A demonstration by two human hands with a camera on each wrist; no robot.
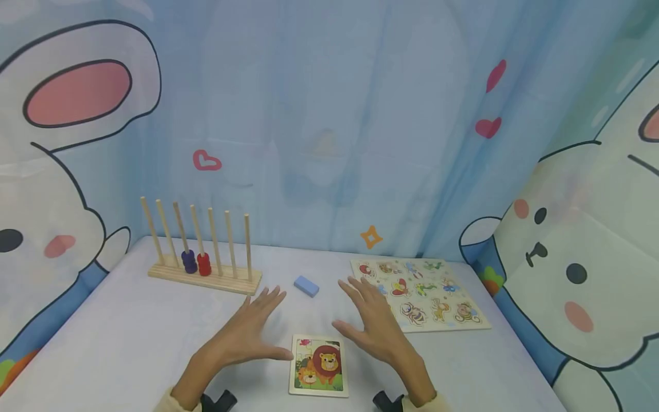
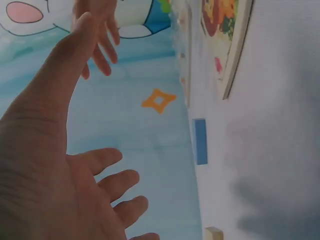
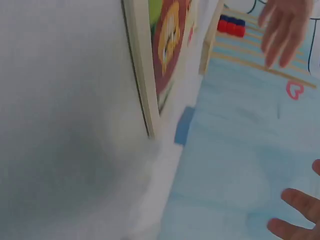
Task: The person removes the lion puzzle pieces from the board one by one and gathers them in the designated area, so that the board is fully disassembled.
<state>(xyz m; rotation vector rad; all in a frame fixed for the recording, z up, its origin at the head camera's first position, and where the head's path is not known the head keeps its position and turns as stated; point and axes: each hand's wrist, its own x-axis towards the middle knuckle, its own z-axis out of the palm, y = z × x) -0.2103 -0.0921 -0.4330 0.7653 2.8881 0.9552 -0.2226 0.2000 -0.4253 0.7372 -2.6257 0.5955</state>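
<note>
Both hands hover over the table with fingers spread and nothing held. My left hand [image 1: 251, 332] is up and to the left of a small lion jigsaw puzzle [image 1: 318, 366] in a pale wooden frame, its thumb tip overlapping the frame's left edge in the head view. On the other side, my right hand [image 1: 377, 323] is angled inward, overlapping the corner of a larger animal puzzle board [image 1: 443, 297]. Beyond the gap between the hands lies a blue block [image 1: 306, 286]. In the left wrist view, the left fingers [image 2: 120, 185] are extended and apart.
At the back left stands a wooden peg rack [image 1: 206, 277] with several upright rods. Dark blue beads [image 1: 189, 261] and red beads [image 1: 203, 264] sit on two of its rods. A light blue curtain [image 1: 319, 126] with cartoon rabbits hangs behind the white table [image 1: 123, 343].
</note>
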